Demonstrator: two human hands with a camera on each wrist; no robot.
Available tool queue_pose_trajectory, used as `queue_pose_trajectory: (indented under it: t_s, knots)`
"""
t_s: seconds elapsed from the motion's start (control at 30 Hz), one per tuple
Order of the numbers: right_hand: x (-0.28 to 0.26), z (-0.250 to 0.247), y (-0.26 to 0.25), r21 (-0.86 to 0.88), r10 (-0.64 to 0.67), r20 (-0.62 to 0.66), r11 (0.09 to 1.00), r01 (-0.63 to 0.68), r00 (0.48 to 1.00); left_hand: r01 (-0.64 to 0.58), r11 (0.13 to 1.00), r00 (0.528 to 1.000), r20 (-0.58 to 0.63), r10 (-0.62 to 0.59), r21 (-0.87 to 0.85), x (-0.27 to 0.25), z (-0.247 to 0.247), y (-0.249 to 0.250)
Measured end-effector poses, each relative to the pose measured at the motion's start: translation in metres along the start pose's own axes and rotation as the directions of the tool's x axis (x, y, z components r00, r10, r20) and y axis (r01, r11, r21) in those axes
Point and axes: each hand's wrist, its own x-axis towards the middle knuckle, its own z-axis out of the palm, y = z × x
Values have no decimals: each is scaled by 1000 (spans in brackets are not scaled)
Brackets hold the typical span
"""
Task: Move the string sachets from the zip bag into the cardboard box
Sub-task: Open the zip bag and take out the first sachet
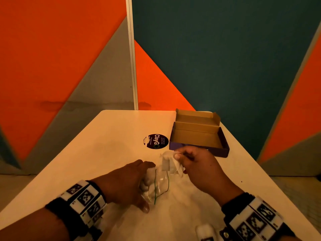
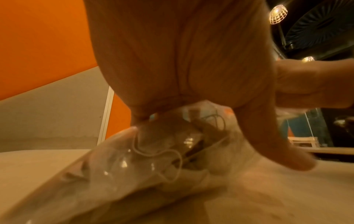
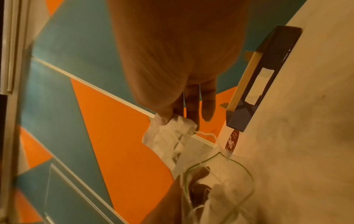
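Head view: our left hand (image 1: 128, 183) pins the zip bag (image 1: 156, 186) flat on the bench (image 1: 107, 153), its grip closed on the bag's body so the mouth stays open toward 1 o'clock. Right hand (image 1: 196, 164) pinches one string sachet (image 1: 169, 164) just clear of that mouth. Cardboard box (image 1: 198, 138) sits open at 1 o'clock, apparently empty, ready to receive. Bag is clear crinkly film with green zip line; sachets are limp white mesh with thin strings.

On the table (image 1: 107, 153), the zip bag (image 1: 156, 186) lies before the cardboard box (image 1: 199, 136), sticker (image 1: 156, 141) left of it.
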Motion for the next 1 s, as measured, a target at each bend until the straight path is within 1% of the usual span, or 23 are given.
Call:
queue_pose_trajectory:
  t_s: [0.07, 0.1, 0.13, 0.2, 0.23, 0.27, 0.33, 0.4, 0.47, 0.53, 0.57, 0.6, 0.67, 0.7, 0.8, 0.87, 1.0]
  knots:
    - [0, -2, -3, 76, 35, -27, 997, -33, 999, -25, 986, 1000, -6, 25, -167, -5, -4, 4]
    - [-1, -3, -5, 118, 48, -34, 992, -43, 998, -64, 960, 997, -50, 52, -273, -9, -6, 9]
    - [-1, -3, -8, 168, 59, -35, 984, -52, 998, -130, 920, 988, -123, 90, -370, -10, -8, 15]
    - [-3, -2, -14, 262, 65, -23, 963, -57, 998, -278, 825, 943, -301, 138, -492, -10, -10, 29]
    - [-3, -1, -16, 282, 61, -15, 958, -55, 998, -322, 786, 917, -380, 121, -527, -9, -10, 36]
    - [-4, 0, -18, 290, 58, -9, 956, -53, 998, -340, 758, 898, -432, 86, -557, -7, -9, 42]
    - [-4, 2, -22, 307, 56, -3, 950, -52, 998, -348, 730, 870, -492, 18, -588, -1, -6, 50]
    - [-4, 3, -24, 325, 62, 3, 944, -59, 998, -332, 695, 864, -501, -46, -638, 5, -5, 53]
    - [-6, 2, -27, 346, 70, 13, 936, -70, 997, -307, 624, 870, -477, -121, -719, 5, -5, 54]
    - [-8, 2, -28, 380, 83, 38, 920, -91, 996, -306, 564, 864, -473, -175, -767, 5, -7, 56]
    - [-8, 2, -27, 368, 85, 51, 925, -97, 995, -314, 549, 854, -482, -193, -775, 5, -8, 56]
    - [-9, 4, -26, 318, 88, 51, 943, -100, 995, -318, 541, 846, -491, -208, -778, 5, -8, 57]
    - [-9, 6, -25, 169, 95, 29, 981, -99, 995, -311, 541, 838, -494, -232, -781, 5, -9, 56]
    - [-9, 8, -26, 127, 96, 13, 987, -97, 995, -302, 546, 838, -491, -240, -782, 5, -9, 55]
    - [-3, 11, -23, 140, 105, -16, 985, -101, 994, -281, 558, 836, -485, -257, -781, 6, -10, 50]
    - [2, 10, -22, 133, 98, -11, 986, -96, 995, -269, 577, 838, -483, -254, -771, 6, -13, 45]
    - [11, 9, -21, 121, 76, 22, 990, -78, 997, -240, 610, 857, -460, -232, -755, 7, -20, 33]
